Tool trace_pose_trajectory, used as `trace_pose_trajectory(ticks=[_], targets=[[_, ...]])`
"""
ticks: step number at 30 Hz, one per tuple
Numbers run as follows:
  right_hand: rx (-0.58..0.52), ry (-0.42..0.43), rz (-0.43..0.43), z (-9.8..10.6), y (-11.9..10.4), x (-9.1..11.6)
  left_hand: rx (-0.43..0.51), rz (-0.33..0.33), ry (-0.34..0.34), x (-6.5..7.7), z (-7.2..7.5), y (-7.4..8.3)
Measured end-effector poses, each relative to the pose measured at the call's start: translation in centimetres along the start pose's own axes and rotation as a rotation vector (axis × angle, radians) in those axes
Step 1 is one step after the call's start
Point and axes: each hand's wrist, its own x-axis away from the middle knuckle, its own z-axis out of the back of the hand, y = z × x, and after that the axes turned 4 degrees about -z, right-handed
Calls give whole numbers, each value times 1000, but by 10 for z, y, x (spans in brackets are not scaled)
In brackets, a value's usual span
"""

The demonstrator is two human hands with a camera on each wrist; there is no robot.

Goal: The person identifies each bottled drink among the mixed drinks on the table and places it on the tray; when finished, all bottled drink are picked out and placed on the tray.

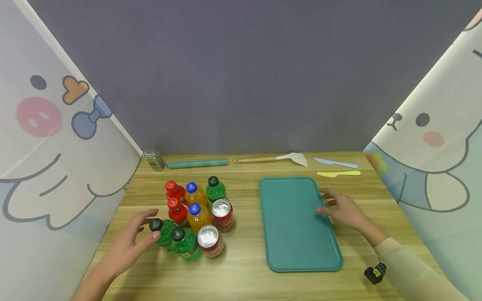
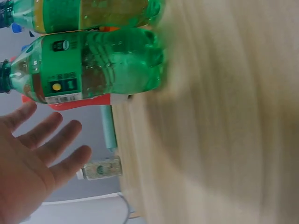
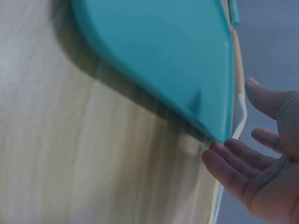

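My left hand [image 1: 128,243], fingers apart, is beside a green soda bottle [image 1: 164,233] with a black cap. In the left wrist view its palm is bare, and the fingertips come up near a green bottle [image 2: 103,63]. A second green bottle [image 1: 186,244] stands just right of the first. Over the right edge of a teal tray [image 1: 297,225] reaches my right hand [image 1: 343,209], with nothing in its grasp. Seen from the right wrist, the fingertips [image 3: 212,156] are right at the tray's rim, the thumb held apart.
Grouped with the green bottles are two red-capped bottles [image 1: 177,213], two orange drinks [image 1: 199,218], a third green bottle [image 1: 216,191] and two soda cans [image 1: 210,241]. Along the back lie a spice jar [image 1: 154,160], teal roll [image 1: 197,163], spatula [image 1: 271,159], blue knife [image 1: 336,162] and yellow knife [image 1: 339,173].
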Motion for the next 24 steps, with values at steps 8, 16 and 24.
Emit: trace_pose_trajectory(ticks=[8,16,24], targets=[[-30,-8,-52,-4,10,-1,5,-4,13,9,-14,-9],[-52,-48,-83,-8,26,-4,36,-27,59,10,-23,-11],[-116,-94,-120,-10,29,-7,87,-4,74,10,-24,-10]])
